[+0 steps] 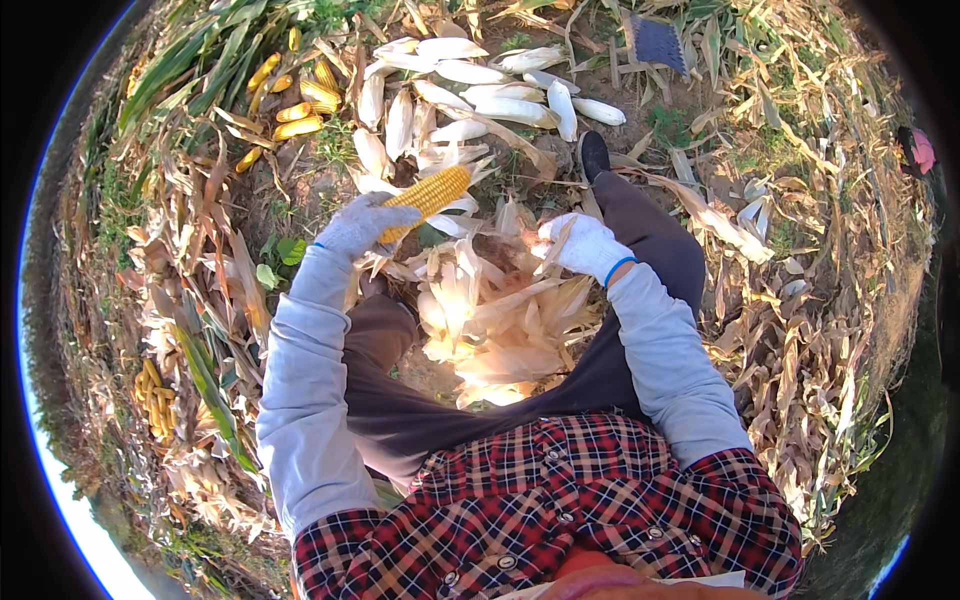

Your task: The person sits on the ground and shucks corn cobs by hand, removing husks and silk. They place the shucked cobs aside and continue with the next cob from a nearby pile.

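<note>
My left hand (366,224), in a pale knitted glove, is wrapped around the lower end of a bare yellow corn cob (433,196). The cob's kernels are exposed and its tip points up and to the right. My right hand (581,246), in a white glove with a blue cuff edge, grips a strip of dry corn husk (556,244) and some brown silk; the fingers partly hide it. Between my legs lies a heap of loose dry husks (502,322). Ahead of both hands is a pile of ears in pale husks (480,94).
Several husked yellow cobs (300,116) lie on the ground at the upper left. More yellow cobs (155,403) form a pile far left. A dark blue woven piece (657,45) lies at the upper right. Dry stalks and leaves (787,330) cover the right side.
</note>
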A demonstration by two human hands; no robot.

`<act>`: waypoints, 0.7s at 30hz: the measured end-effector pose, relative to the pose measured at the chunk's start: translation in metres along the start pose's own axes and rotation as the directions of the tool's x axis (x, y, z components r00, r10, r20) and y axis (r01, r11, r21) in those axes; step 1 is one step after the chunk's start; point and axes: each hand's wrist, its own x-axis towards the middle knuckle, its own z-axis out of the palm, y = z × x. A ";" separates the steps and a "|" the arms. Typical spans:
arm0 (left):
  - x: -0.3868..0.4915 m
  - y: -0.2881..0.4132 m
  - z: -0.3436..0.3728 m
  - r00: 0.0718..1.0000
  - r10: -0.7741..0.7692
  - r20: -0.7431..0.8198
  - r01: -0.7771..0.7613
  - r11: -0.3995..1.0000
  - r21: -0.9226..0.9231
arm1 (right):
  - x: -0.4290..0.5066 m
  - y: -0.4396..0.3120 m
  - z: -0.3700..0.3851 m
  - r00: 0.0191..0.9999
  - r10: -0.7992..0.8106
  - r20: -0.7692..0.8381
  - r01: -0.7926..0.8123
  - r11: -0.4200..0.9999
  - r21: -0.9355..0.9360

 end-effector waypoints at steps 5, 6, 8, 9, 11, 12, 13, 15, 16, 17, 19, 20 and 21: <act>0.074 -0.005 -0.098 0.666 0.099 -0.739 -0.734 0.262 -0.626 | -0.007 -0.002 -0.003 0.890 -0.120 -0.440 0.192 0.974 0.122; 0.094 -0.010 -0.098 0.633 -0.090 -0.769 -0.750 0.177 -0.638 | -0.009 -0.002 -0.001 0.897 -0.138 -0.419 0.201 0.973 0.111; 0.130 -0.033 -0.080 0.701 -0.103 -0.706 -0.567 0.520 -0.639 | -0.010 -0.003 0.001 0.926 -0.159 -0.342 0.205 0.973 0.103; 0.147 -0.046 -0.067 0.729 -0.029 -0.684 -0.446 0.738 -0.507 | -0.010 -0.003 0.001 0.962 -0.144 -0.232 0.162 0.985 0.061; 0.180 -0.070 -0.045 0.765 0.036 -0.643 -0.095 0.994 -0.057 | -0.010 -0.006 0.001 0.966 -0.197 -0.167 0.217 0.970 0.111; 0.193 -0.084 -0.035 0.787 0.105 -0.608 -0.044 0.992 0.115 | -0.009 -0.008 0.002 0.953 -0.238 -0.188 0.264 0.956 0.127; 0.206 -0.095 -0.022 0.816 0.144 -0.560 0.018 0.962 0.273 | -0.009 -0.010 0.002 0.937 -0.280 -0.209 0.312 0.940 0.140; 0.227 -0.111 -0.002 0.822 0.284 -0.494 -0.012 0.875 0.485 | -0.009 -0.017 0.004 0.897 -0.270 -0.351 0.348 0.919 0.183; 0.238 -0.114 0.003 0.870 0.216 -0.443 0.069 0.837 0.543 | -0.009 -0.018 0.004 0.914 -0.247 -0.322 0.322 0.924 0.207; 0.243 -0.117 0.009 0.864 0.261 -0.431 0.078 0.775 0.627 | -0.009 -0.020 0.004 0.917 -0.235 -0.321 0.314 0.922 0.224; 0.254 -0.117 0.024 0.873 0.288 -0.394 0.142 0.623 0.769 | -0.008 -0.023 0.004 0.907 -0.274 -0.321 0.355 0.907 0.228; 0.259 -0.115 0.029 0.917 0.222 -0.332 0.142 0.596 0.790 | -0.007 -0.023 0.003 0.903 -0.311 -0.297 0.380 0.899 0.215; 0.261 -0.114 0.034 0.936 0.188 -0.297 0.130 0.600 0.789 | -0.005 -0.023 0.002 0.920 -0.330 -0.210 0.370 0.908 0.196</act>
